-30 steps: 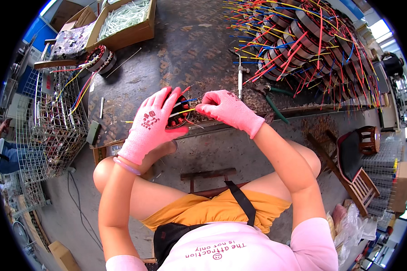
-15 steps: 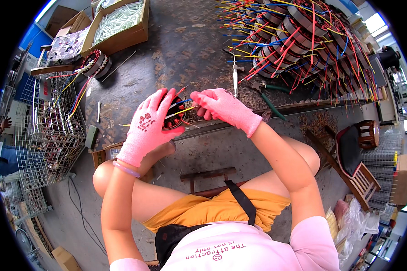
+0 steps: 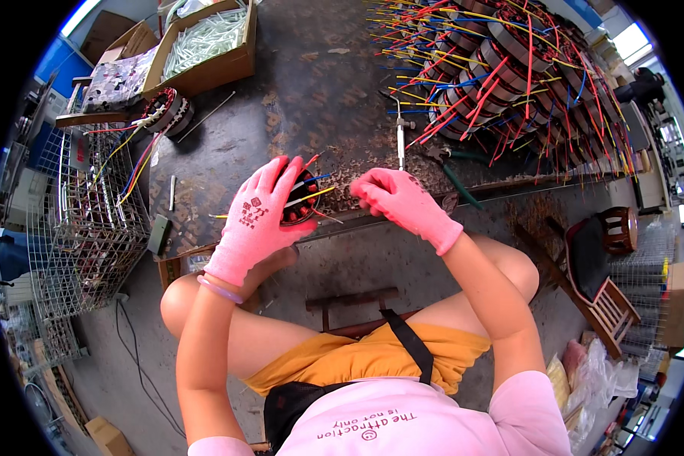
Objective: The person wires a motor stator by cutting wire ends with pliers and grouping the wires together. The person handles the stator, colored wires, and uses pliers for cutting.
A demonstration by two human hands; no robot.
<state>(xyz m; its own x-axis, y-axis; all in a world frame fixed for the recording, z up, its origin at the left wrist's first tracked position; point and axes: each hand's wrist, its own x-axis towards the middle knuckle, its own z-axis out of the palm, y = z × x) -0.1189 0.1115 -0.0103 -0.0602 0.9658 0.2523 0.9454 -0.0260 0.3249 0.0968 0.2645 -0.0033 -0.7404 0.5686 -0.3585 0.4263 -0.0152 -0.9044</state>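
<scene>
Evidently, the left hand is gripping the wound stator near the front edge of the desk, probably steadying it while its wires are pointing toward the right hand, whose curled fingers are hovering apart; whether they're pinching anything, I cannot tell.

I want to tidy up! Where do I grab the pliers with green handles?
Probably best by the green handles, coming from the near right side of the table. The pliers lie with handles spread and head pointing left and away; one handle juts past the near edge.
</scene>
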